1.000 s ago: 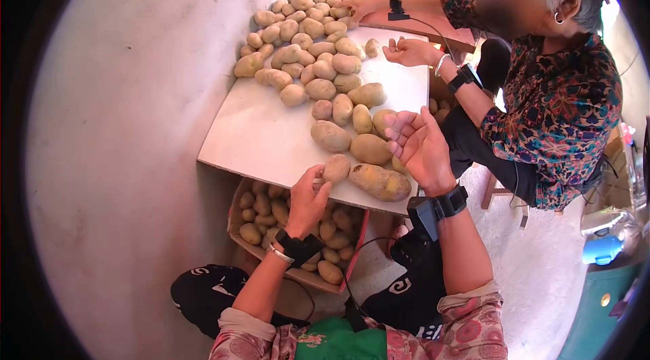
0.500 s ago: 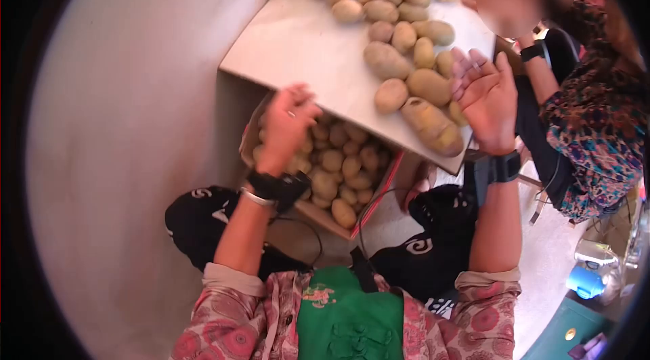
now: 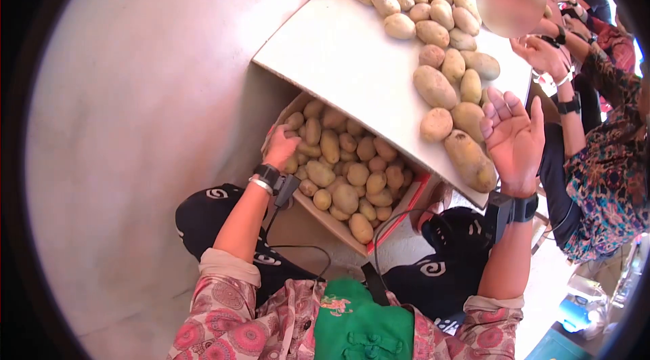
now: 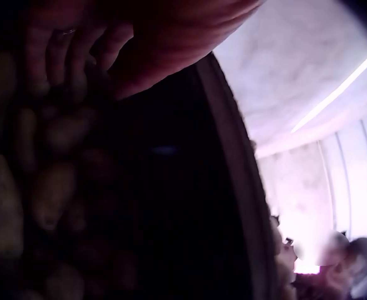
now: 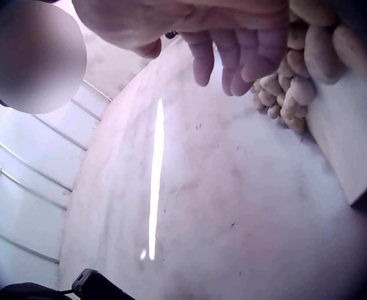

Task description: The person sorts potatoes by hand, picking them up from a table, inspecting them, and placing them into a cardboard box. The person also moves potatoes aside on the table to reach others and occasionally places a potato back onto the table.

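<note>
My left hand [image 3: 281,149] is down in the left corner of a cardboard box [image 3: 319,216], its fingers over the potatoes [image 3: 345,199] that fill the box. In the dark left wrist view, the fingers [image 4: 77,59] hang loosely down toward the potatoes with nothing seen in their grasp. My right hand [image 3: 512,136] is palm up with relaxed fingers at the right edge of the white board [image 3: 318,41]. Beside it lie a long potato [image 3: 470,161] with a dark spot at one end and a round potato [image 3: 436,124].
More potatoes [image 3: 433,33] spread up the board toward the far end. The board's front edge overhangs the box. A pale wall [image 3: 149,89] stands on the left. Another person's hand [image 3: 545,58] is across the board at right. A cable [image 3: 298,246] runs between my knees.
My left hand has left the round potato on the board and moved down into the box. The right hand stays palm up by the board's edge. The head view has shifted.
</note>
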Action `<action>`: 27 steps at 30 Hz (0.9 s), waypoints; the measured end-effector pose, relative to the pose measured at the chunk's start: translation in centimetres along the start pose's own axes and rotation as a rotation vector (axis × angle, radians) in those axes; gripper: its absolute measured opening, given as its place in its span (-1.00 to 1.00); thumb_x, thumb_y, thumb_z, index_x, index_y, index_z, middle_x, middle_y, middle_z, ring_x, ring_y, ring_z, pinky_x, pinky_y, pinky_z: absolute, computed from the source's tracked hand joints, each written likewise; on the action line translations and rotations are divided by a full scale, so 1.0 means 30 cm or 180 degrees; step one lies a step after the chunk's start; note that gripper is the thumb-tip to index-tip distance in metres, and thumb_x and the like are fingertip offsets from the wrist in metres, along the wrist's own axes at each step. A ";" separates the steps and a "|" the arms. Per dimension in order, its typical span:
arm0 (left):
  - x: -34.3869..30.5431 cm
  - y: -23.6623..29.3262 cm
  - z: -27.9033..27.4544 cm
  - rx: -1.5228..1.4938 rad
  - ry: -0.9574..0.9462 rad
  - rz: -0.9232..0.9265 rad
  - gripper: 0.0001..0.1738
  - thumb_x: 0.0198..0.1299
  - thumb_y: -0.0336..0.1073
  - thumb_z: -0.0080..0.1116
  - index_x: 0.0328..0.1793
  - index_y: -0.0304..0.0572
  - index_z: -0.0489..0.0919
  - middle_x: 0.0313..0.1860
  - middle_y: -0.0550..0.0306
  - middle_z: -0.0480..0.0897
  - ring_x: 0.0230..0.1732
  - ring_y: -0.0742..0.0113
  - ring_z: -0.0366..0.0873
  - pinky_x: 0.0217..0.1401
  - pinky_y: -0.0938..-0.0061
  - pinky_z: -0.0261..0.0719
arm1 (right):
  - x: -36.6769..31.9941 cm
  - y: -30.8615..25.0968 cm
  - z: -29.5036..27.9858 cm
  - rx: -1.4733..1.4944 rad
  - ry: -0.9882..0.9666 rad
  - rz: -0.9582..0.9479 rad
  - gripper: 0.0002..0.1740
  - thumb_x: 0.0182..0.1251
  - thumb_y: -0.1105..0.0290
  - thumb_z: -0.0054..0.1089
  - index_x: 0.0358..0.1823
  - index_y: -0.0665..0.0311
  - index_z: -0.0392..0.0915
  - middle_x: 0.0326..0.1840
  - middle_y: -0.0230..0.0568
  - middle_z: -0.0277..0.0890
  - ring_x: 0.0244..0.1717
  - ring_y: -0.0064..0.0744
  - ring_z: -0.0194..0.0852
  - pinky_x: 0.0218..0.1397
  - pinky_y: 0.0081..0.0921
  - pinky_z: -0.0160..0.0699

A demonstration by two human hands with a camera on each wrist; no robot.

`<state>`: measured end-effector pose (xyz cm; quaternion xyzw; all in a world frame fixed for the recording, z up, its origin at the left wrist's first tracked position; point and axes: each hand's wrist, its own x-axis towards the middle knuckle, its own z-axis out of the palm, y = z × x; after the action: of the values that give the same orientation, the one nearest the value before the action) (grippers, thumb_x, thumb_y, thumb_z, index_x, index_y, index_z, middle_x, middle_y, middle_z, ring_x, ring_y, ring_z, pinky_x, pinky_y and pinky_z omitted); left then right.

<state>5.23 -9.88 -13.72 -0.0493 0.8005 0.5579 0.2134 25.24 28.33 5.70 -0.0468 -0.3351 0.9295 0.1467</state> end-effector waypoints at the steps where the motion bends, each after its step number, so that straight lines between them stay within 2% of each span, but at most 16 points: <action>1: 0.035 -0.007 0.026 0.0871 0.0168 0.0337 -0.39 0.04 -0.30 0.19 0.27 -0.26 0.36 0.13 -0.15 0.51 0.18 -0.01 0.45 0.23 0.23 0.41 | 0.004 0.001 -0.003 0.0106 0.0077 0.0029 -0.42 0.49 -0.08 -0.31 -0.08 0.32 0.49 0.02 -0.01 0.54 -0.09 -0.24 0.53 -0.01 -0.34 0.51; 2: 0.082 0.000 0.071 0.1731 0.0316 0.0728 -0.35 0.00 -0.30 0.19 0.29 -0.28 0.35 0.17 -0.21 0.48 0.22 -0.08 0.42 0.26 0.21 0.38 | 0.006 -0.006 -0.010 0.0194 0.0164 -0.0001 -0.41 0.49 -0.08 -0.32 -0.09 0.32 0.49 0.01 -0.03 0.55 -0.11 -0.25 0.53 -0.03 -0.35 0.52; 4: 0.216 -0.042 0.111 0.1995 -0.0082 0.1150 -0.33 0.00 -0.25 0.19 0.28 -0.33 0.34 0.21 -0.32 0.44 0.28 -0.16 0.35 0.33 0.16 0.31 | 0.007 -0.001 -0.016 0.0039 0.0023 -0.0077 -0.37 0.49 -0.11 -0.42 -0.13 0.30 0.49 0.00 -0.01 0.55 -0.13 -0.25 0.53 -0.08 -0.38 0.52; 5: 0.262 -0.074 0.162 0.2252 0.0108 0.1284 -0.32 0.00 -0.21 0.23 0.27 -0.32 0.35 0.19 -0.34 0.44 0.26 -0.21 0.34 0.30 0.11 0.32 | 0.003 0.003 -0.005 0.0041 0.0201 -0.0061 -0.37 0.50 -0.11 -0.44 -0.13 0.30 0.48 0.00 -0.02 0.55 -0.12 -0.25 0.53 -0.08 -0.38 0.50; 6: 0.378 -0.173 0.202 0.2713 0.0068 0.2014 -0.31 0.00 -0.16 0.26 0.26 -0.31 0.38 0.21 -0.30 0.44 0.26 -0.22 0.32 0.29 0.08 0.33 | 0.002 0.011 0.001 0.0027 0.0251 -0.0050 -0.38 0.50 -0.11 -0.44 -0.12 0.30 0.46 -0.01 -0.03 0.54 -0.12 -0.25 0.53 -0.06 -0.38 0.49; 7: 0.291 -0.038 0.227 0.2311 -0.0539 0.2051 -0.31 -0.01 -0.14 0.28 0.25 -0.29 0.41 0.19 -0.25 0.47 0.25 -0.20 0.33 0.29 0.09 0.34 | 0.001 0.014 0.006 0.0087 0.0219 -0.0012 -0.39 0.50 -0.10 -0.44 -0.12 0.29 0.46 -0.01 -0.03 0.54 -0.11 -0.26 0.52 -0.04 -0.38 0.48; 8: 0.419 -0.197 0.255 0.2484 -0.0346 0.2454 -0.38 0.08 -0.12 0.19 0.26 -0.24 0.42 0.18 -0.19 0.50 0.26 -0.19 0.35 0.30 0.08 0.34 | -0.001 0.019 0.009 0.0065 0.0364 -0.0005 -0.38 0.50 -0.11 -0.44 -0.12 0.29 0.46 -0.01 -0.04 0.54 -0.11 -0.28 0.52 -0.03 -0.37 0.48; 9: 0.397 -0.123 0.316 0.2776 -0.0286 0.2822 -0.43 0.19 -0.10 0.04 0.29 -0.19 0.40 0.23 -0.16 0.48 0.32 -0.15 0.30 0.34 0.08 0.29 | 0.000 0.024 0.017 0.0092 0.0343 -0.0029 -0.37 0.50 -0.12 -0.44 -0.12 0.29 0.46 -0.01 -0.03 0.54 -0.11 -0.28 0.52 -0.03 -0.37 0.48; 10: 0.515 -0.292 0.356 0.3002 -0.0820 0.1799 -0.45 0.25 -0.06 -0.06 0.34 -0.10 0.38 0.34 -0.07 0.39 0.40 -0.06 0.22 0.41 0.09 0.20 | 0.000 0.022 0.021 0.0114 0.0331 -0.0030 -0.37 0.50 -0.13 -0.44 -0.12 0.29 0.46 -0.01 -0.03 0.55 -0.11 -0.28 0.53 -0.03 -0.36 0.48; 15: 0.481 -0.281 0.401 0.3061 -0.0794 0.1973 -0.33 0.29 0.13 -0.19 0.46 0.03 0.23 0.50 0.05 0.18 0.49 0.05 0.08 0.52 0.08 -0.03 | 0.007 0.016 0.032 0.0066 0.0535 0.0009 -0.38 0.47 -0.16 -0.36 -0.18 0.26 0.49 -0.05 -0.02 0.55 -0.14 -0.25 0.47 -0.08 -0.37 0.44; 16: 0.538 -0.383 0.394 0.3060 -0.0799 0.1957 -0.33 0.29 0.13 -0.19 0.46 0.03 0.23 0.50 0.05 0.18 0.49 0.05 0.08 0.52 0.08 -0.03 | 0.003 0.015 0.029 0.0081 0.0505 -0.0027 -0.37 0.47 -0.16 -0.36 -0.18 0.26 0.50 -0.05 -0.02 0.55 -0.15 -0.25 0.47 -0.09 -0.38 0.43; 18: 0.728 -0.599 0.391 0.3564 -0.0321 0.2736 -0.30 0.28 0.16 -0.19 0.47 0.03 0.21 0.50 0.05 0.17 0.50 0.04 0.05 0.53 0.09 -0.07 | 0.011 0.004 0.022 0.0056 0.0611 -0.0010 -0.37 0.47 -0.17 -0.36 -0.19 0.26 0.50 -0.05 -0.01 0.56 -0.15 -0.26 0.46 -0.10 -0.38 0.42; 19: 0.681 -0.492 0.394 0.3578 -0.0313 0.2738 -0.30 0.28 0.16 -0.19 0.47 0.03 0.21 0.50 0.05 0.17 0.50 0.04 0.05 0.53 0.09 -0.07 | 0.016 0.002 0.014 0.0148 0.0508 -0.0042 -0.36 0.47 -0.17 -0.39 -0.18 0.27 0.50 -0.04 -0.02 0.56 -0.13 -0.26 0.50 -0.06 -0.36 0.45; 21: 0.511 -0.296 0.395 0.3678 -0.0933 0.1989 -0.22 0.24 0.20 -0.16 0.51 0.00 0.13 0.54 0.07 0.09 0.51 0.03 0.01 0.54 0.10 -0.09 | 0.014 -0.001 0.006 0.0213 0.0450 -0.0085 -0.34 0.47 -0.18 -0.41 -0.17 0.27 0.50 -0.03 -0.03 0.56 -0.12 -0.26 0.53 -0.03 -0.35 0.48; 22: 0.430 -0.248 0.385 0.3689 -0.0951 0.1981 -0.22 0.24 0.20 -0.16 0.51 0.00 0.13 0.54 0.07 0.09 0.51 0.03 0.01 0.54 0.10 -0.09 | 0.001 0.000 0.001 0.0224 0.0467 -0.0082 -0.34 0.47 -0.18 -0.41 -0.17 0.27 0.50 -0.03 -0.03 0.56 -0.12 -0.26 0.53 -0.03 -0.35 0.48; 27: 0.169 0.023 0.286 0.1709 -0.1228 0.1567 -0.18 0.08 0.01 0.20 0.42 -0.19 0.24 0.36 -0.07 0.32 0.39 0.12 0.22 0.40 0.26 0.18 | 0.031 -0.020 -0.004 0.0242 0.0331 -0.0261 -0.35 0.47 -0.18 -0.41 -0.17 0.25 0.50 -0.03 -0.02 0.57 -0.13 -0.25 0.54 -0.06 -0.36 0.49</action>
<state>2.90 -0.97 -17.58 0.3066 0.8508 0.3626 0.2251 24.53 29.13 5.99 -0.0757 -0.2931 0.9311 0.2035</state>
